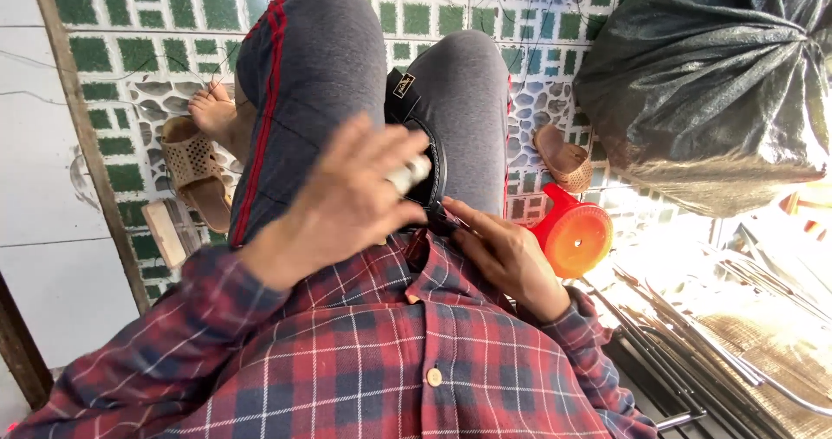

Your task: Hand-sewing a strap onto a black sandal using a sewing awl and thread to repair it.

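Likely a home workshop — metal rods (693, 335), tiled floor (156, 58), black sack (711, 84).

Big dark plastic sack (706, 84), tied shut, at top right; small gold-and-black label (404, 84) between the knees.

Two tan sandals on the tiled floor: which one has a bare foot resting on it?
The perforated sandal at the picture's left, beside the red-striped trouser leg; toes rest on its top. The other sandal, near the red plastic cup, is empty.

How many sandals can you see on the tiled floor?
2. One tan sandal lies at the left beside a bare foot; the other sandal lies at the right, just above the red plastic container. Legs may hide more.
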